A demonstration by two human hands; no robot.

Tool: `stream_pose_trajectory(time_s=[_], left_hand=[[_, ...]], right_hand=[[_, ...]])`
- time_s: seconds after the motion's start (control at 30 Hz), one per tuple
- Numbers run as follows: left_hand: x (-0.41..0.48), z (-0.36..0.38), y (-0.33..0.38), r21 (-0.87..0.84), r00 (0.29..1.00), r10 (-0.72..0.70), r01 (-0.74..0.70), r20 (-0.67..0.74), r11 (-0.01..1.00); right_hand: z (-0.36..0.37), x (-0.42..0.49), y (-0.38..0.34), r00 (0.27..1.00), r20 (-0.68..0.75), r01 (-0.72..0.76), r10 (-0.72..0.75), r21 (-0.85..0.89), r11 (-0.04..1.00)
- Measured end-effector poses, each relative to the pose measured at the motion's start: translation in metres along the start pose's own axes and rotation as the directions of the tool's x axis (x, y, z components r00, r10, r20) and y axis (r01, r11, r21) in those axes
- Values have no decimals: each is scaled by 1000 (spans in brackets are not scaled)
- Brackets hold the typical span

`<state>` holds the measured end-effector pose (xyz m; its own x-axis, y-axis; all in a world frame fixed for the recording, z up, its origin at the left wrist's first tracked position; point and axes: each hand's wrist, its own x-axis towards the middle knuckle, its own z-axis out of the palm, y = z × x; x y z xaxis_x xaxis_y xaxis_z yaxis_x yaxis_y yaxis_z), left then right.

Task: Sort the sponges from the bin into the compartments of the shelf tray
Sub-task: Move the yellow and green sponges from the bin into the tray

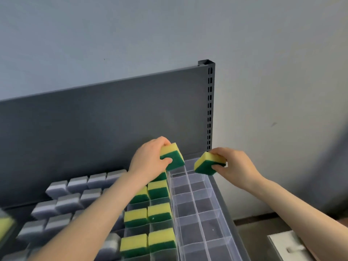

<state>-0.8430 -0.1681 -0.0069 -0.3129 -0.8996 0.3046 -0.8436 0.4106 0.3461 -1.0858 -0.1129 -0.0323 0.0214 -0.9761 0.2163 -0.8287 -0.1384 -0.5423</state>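
Note:
My left hand grips a yellow-and-green sponge above the far end of the clear shelf tray. My right hand pinches a second yellow-and-green sponge over the tray's far right corner. Neither sponge touches the tray. Several yellow-and-green sponges stand in two columns of compartments left of the tray. Grey sponges fill the compartments further left. The tray's two right columns hold nothing. Only a yellow edge of the bin shows at the far left.
A dark grey metal back panel rises behind the shelf, with a slotted upright post at its right end. A pale wall stands beyond. A white object lies low at the right, below the shelf.

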Motion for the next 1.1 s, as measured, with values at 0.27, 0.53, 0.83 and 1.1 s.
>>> stream_pose_trajectory(time_s=[0.27, 0.53, 0.83, 1.1], left_hand=[[27, 32, 4, 111, 995, -59, 50, 79, 993], [33, 55, -10, 145, 974, -75, 44, 214, 988], [40, 67, -15, 189, 925, -30, -46, 379, 981], [39, 84, -19, 243, 894, -3, -119, 448, 963]], right_hand=[[21, 40, 16, 993, 37, 108, -109, 22, 994], [44, 57, 22, 981, 159, 120, -114, -34, 992], [61, 75, 21, 938, 336, 146, -89, -148, 978], [81, 71, 25, 926, 372, 143, -66, -183, 973]])
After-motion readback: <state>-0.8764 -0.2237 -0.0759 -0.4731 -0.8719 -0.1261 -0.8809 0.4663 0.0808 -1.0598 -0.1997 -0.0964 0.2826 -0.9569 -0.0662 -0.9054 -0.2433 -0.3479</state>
